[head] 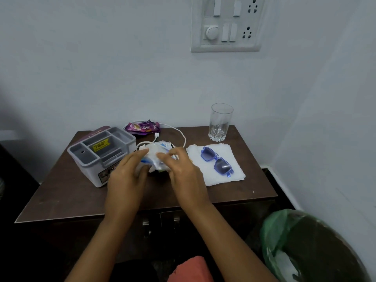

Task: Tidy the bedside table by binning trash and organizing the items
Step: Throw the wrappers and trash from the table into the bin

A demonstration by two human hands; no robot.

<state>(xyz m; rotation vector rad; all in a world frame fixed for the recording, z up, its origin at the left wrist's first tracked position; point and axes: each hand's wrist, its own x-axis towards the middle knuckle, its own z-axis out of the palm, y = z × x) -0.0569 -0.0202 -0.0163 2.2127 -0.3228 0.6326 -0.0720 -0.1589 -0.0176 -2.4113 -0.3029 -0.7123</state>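
A loose wad of trash [155, 154], made of crumpled white tissue and blue-and-white plastic wrappers, is held just above the middle of the bedside table [81, 196]. It is gripped from both sides. The left hand [126, 171] is cupped round its 9 o'clock side, with the thumb tucked beneath. The right hand [181, 165] is curled over its 3 o'clock side, fingertips pinching the top. The wad is judged to be very light, soft and springy, so loose pieces could be shed. It is best enclosed whole and squeezed, not lifted by one corner. A white cable [182, 135] lies close behind it and could be snagged. A grey organiser [101, 153] stands at 9 o'clock on the table. On its yellow sticker [101, 143] a price of about "49.00" can be read, while the front label is blurred. At 11 o'clock a purple snack wrapper [142, 127] is seen, its upside-down print not legible. A glass [220, 123] stands at 1 o'clock, and blue sunglasses [216, 161] lie on a white napkin [230, 178] at 3 o'clock. The lined bin [329, 247] waits at 5 o'clock, off the table.
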